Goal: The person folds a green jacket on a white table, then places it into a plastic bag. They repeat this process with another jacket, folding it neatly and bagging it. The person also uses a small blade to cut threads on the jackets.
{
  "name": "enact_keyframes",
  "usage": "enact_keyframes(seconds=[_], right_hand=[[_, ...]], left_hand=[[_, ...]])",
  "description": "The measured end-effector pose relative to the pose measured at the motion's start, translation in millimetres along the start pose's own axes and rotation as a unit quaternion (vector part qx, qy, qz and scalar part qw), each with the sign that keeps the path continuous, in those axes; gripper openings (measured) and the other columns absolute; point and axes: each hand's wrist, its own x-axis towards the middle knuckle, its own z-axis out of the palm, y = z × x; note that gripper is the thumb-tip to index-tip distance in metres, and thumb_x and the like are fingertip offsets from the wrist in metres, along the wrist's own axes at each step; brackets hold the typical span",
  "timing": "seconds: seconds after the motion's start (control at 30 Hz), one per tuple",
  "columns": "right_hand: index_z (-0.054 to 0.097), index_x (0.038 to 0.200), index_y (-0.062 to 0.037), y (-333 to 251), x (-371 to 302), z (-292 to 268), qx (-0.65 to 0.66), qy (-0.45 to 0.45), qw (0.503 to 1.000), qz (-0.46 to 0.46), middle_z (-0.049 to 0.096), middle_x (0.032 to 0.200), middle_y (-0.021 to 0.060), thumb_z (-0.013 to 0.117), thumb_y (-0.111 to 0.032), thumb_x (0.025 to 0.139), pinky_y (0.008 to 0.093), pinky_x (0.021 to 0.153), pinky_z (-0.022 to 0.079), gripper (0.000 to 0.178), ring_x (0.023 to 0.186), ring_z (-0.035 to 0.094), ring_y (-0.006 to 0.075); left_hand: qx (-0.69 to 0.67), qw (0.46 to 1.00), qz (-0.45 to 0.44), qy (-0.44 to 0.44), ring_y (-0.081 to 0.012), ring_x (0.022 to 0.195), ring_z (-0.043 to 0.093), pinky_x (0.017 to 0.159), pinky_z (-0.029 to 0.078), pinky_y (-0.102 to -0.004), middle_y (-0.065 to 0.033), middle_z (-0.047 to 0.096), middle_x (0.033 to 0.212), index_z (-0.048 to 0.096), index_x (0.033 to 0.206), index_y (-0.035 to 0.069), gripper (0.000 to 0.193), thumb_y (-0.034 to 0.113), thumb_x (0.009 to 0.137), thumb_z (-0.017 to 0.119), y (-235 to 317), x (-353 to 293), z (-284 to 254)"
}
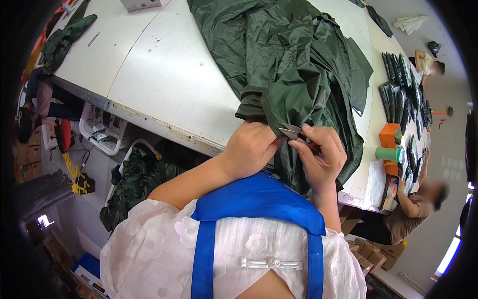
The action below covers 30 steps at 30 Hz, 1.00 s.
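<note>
Right hand (324, 156) clasps snips (289, 133), blades pointing left toward the nearby left hand (252, 148), which pinches dark green fabric (291, 74); blade-to-cloth contact cannot be confirmed.

Garment workshop, long white worktable (174, 65), heaped green fabric (271, 45), dark packs (400, 102), cardboard boxes (367, 254), co-workers (409, 222)

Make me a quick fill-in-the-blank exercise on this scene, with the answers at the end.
The left hand grips fabric coloured dark ____.
The right hand holds small snips, tips pointing toward the ____ hand.
The apron over the white blouse is ____.
The box beside the green cylinder is ____.
Missing words: green; left; blue; orange.
</note>
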Motion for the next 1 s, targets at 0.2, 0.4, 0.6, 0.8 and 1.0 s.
enact_keyframes(seconds=[0.2,0.4,0.6,0.8,1.0], right_hand=[[0.063,0.093,0.0002,9,-9,-6,0.170,0.031,0.982,0.081,0.060,0.085,0.0062,0.079,-0.008,0.069,0.0229,0.061,0.042,0.029,0.069,0.052,0.0114],[0.055,0.100,-0.0082,68,-14,11,0.434,0.187,0.773,0.424,0.053,0.073,-0.0022,0.060,-0.027,0.091,0.0212,0.053,0.037,0.022,0.057,0.045,0.0061],[0.058,0.100,-0.0098,71,-28,12,0.632,-0.053,0.569,0.523,0.060,0.074,0.0001,0.059,-0.041,0.090,0.0242,0.043,0.040,0.033,0.047,0.048,0.0102],[0.056,0.112,0.0019,63,-29,36,0.520,-0.176,0.711,0.439,0.064,0.102,0.0044,0.067,0.000,0.068,0.0263,0.086,0.047,0.046,0.094,0.061,0.0138],[0.057,0.107,0.0031,65,-24,67,0.261,-0.144,0.900,0.317,0.062,0.100,0.0050,0.051,0.012,0.066,0.0258,0.086,0.044,0.043,0.095,0.058,0.0137]], left_hand=[[0.012,1.000,-0.023,-0.012,-0.0296,0.074,0.062,0.067,0.048,-0.0375,-0.0119,0.066,0.085,0.064,0.104,0.006,0.029,0.005,0.076,0.069,1,-2,0],[-0.339,0.922,-0.154,-0.102,-0.0247,0.086,0.063,0.079,0.047,-0.0326,-0.0092,0.066,0.094,0.058,0.116,0.002,0.036,0.013,0.083,0.065,-12,-15,7],[-0.635,0.653,-0.405,-0.075,-0.0191,0.114,0.053,0.098,0.041,-0.0341,-0.0091,0.059,0.120,0.050,0.127,-0.002,0.050,0.009,0.081,0.069,-24,-23,-10],[-0.210,0.878,-0.396,-0.167,-0.0200,0.090,0.063,0.081,0.049,-0.0336,-0.0173,0.065,0.100,0.058,0.113,0.000,0.038,0.006,0.078,0.070,-30,-17,-34],[-0.211,0.970,-0.119,0.021,-0.0152,0.076,0.048,0.071,0.045,-0.0289,-0.0095,0.044,0.098,0.057,0.115,0.012,0.045,0.006,0.074,0.073,-6,-30,-37]])
